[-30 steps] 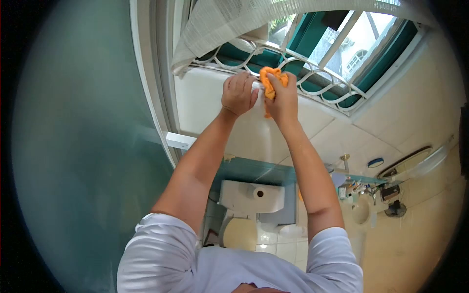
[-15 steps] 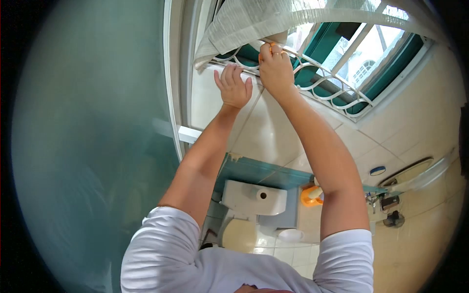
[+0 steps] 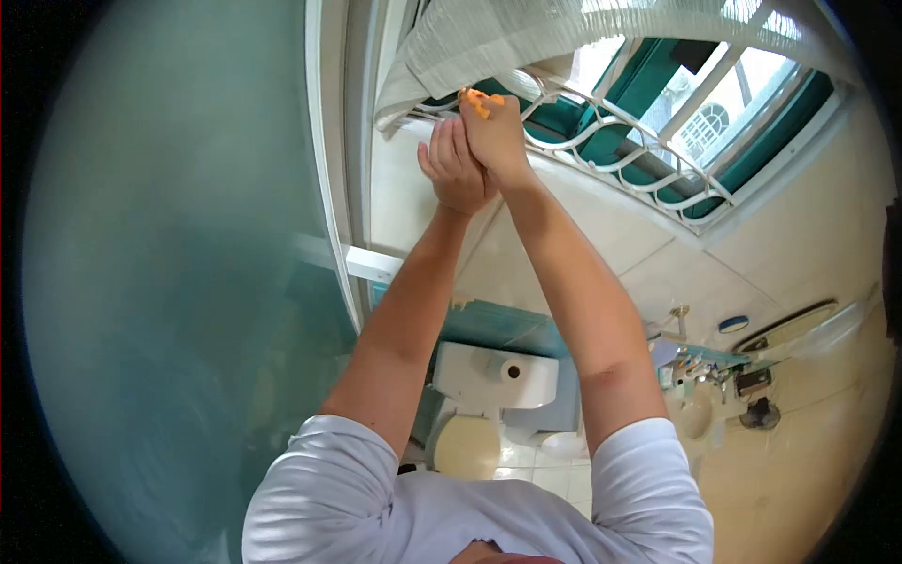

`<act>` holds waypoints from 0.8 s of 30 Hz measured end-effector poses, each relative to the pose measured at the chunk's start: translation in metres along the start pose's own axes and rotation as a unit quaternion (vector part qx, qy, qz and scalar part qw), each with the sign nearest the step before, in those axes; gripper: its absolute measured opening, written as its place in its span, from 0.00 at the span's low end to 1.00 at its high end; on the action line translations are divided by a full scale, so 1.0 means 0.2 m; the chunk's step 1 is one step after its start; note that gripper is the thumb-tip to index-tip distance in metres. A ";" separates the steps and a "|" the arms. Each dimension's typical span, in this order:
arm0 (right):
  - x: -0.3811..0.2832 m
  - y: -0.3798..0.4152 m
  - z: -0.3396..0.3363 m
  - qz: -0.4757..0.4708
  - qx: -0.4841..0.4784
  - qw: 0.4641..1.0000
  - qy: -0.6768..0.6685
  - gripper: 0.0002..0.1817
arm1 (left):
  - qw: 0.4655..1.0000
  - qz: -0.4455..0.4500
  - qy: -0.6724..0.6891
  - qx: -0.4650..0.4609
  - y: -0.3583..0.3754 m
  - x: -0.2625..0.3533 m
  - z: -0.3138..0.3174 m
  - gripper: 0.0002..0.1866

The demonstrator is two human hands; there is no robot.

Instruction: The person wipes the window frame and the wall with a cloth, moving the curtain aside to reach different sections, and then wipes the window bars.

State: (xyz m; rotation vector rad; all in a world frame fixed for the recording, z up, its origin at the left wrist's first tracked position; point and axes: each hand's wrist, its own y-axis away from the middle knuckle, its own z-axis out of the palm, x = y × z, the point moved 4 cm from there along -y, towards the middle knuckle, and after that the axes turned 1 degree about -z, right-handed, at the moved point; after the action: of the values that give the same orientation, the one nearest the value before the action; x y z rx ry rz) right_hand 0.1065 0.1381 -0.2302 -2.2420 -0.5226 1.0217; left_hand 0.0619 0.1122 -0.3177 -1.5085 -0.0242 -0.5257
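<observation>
My right hand [image 3: 495,132] is closed around a crumpled orange cloth [image 3: 482,101], of which only small bits show between the fingers. It is at the lower left part of the window, by the curved bars of the white window grille [image 3: 601,141]. Just below and to the left, my left hand [image 3: 457,171] has its fingers stretched upward at the window ledge, over the pale tiled wall. The two hands overlap at the left palm and right wrist. A pale sheer curtain [image 3: 526,42] hangs above both hands.
A frosted glass panel [image 3: 188,263] with a white frame stands at the left. Below are a toilet cistern [image 3: 470,374] and its closed lid [image 3: 467,446]. At the right are a washbasin [image 3: 696,414], crowded with small items, and a mirror [image 3: 794,324].
My right hand has moved left along the grille with the orange cloth, toward my left hand. My left hand has shifted slightly right, and the hands now overlap.
</observation>
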 end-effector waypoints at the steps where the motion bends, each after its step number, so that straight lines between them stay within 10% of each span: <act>1: 0.03 0.01 0.00 0.035 0.010 0.996 -0.079 0.15 | 1.000 0.006 -0.010 -0.001 0.00 0.00 0.00 0.37; 4: 0.05 0.04 -0.01 0.123 0.125 0.937 -0.301 0.15 | 0.999 0.015 -0.036 -0.017 0.00 -0.01 0.02 0.37; 8: -0.15 0.10 -0.16 0.295 0.171 0.713 -0.612 0.14 | 0.997 0.031 -0.047 -0.048 0.02 -0.03 0.05 0.37; 12: -0.17 0.01 -0.03 0.225 0.096 0.604 -0.759 0.15 | 0.996 0.033 -0.055 -0.067 0.02 -0.03 0.06 0.35; 18: -0.08 -0.01 -0.09 0.083 0.038 0.971 -0.220 0.15 | 0.997 0.041 0.002 -0.069 0.04 -0.03 0.05 0.29; 21: -0.13 0.01 -0.12 0.005 -0.049 0.995 0.083 0.15 | 0.983 -0.062 0.144 -0.093 0.04 -0.01 0.04 0.28; 24: -0.17 -0.01 -0.17 -0.065 -0.182 0.943 0.270 0.16 | 0.994 0.029 0.070 -0.080 0.03 0.00 0.02 0.27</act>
State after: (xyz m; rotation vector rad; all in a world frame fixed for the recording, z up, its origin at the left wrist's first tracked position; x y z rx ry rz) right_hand 0.1108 0.1073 -0.1939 -2.6265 -0.6353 0.2214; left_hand 0.0661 0.1159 -0.3226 -1.6203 0.1737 -0.5958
